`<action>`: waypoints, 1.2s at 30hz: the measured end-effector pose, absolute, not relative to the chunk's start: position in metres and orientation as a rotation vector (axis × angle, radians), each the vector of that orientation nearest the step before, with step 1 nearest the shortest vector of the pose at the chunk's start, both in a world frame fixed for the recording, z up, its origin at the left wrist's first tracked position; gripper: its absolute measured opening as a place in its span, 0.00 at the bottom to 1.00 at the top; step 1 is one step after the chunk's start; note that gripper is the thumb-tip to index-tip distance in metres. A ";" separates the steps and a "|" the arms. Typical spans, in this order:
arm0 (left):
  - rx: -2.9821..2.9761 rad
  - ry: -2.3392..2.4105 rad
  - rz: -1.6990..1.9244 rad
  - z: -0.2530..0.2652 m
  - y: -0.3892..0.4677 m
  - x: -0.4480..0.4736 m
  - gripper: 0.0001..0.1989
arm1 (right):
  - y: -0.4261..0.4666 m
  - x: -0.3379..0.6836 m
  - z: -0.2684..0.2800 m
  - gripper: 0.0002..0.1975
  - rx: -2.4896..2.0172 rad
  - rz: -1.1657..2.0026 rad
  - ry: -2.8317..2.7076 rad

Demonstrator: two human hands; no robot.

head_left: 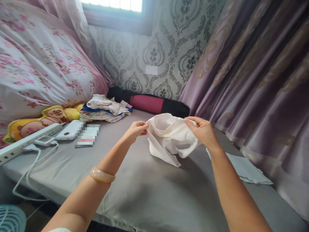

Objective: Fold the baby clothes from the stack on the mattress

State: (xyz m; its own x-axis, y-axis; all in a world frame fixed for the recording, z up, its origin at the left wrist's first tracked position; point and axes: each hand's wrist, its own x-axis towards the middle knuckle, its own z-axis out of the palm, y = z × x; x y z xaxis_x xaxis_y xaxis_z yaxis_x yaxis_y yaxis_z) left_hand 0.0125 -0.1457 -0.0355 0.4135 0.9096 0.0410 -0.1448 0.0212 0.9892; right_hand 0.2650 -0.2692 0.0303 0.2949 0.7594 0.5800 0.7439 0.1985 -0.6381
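A small white garment, its neck opening facing up, hangs between my two hands just over the grey bedsheet. My left hand pinches its left edge near the neckline. On the opposite side, my right hand grips the cloth between thumb and fingers. The lower part droops in loose folds, and its exact cut cannot be made out. Beyond my right forearm lies a flat, folded pale cloth, partly hidden by the arm.
At the back left sits a pile of folded clothes. A black and maroon bolster-like roll lies along the wall. On the left are a power strip with cables, a white device and a yellow plush. Purple curtains hang right.
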 end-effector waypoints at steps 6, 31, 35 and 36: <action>1.092 0.810 1.131 -0.012 -0.154 0.005 0.16 | -0.294 0.270 0.053 0.21 -1.638 -0.137 -1.493; 2.229 0.749 1.755 0.119 -0.121 -0.021 0.11 | -0.304 0.280 0.112 0.17 -1.476 -0.571 -1.561; 2.489 0.772 1.602 0.120 -0.112 -0.001 0.09 | -0.281 0.282 0.109 0.17 -1.481 -0.646 -1.698; 2.464 0.829 1.631 0.118 -0.108 0.002 0.09 | -0.275 0.284 0.107 0.16 -1.490 -0.688 -1.683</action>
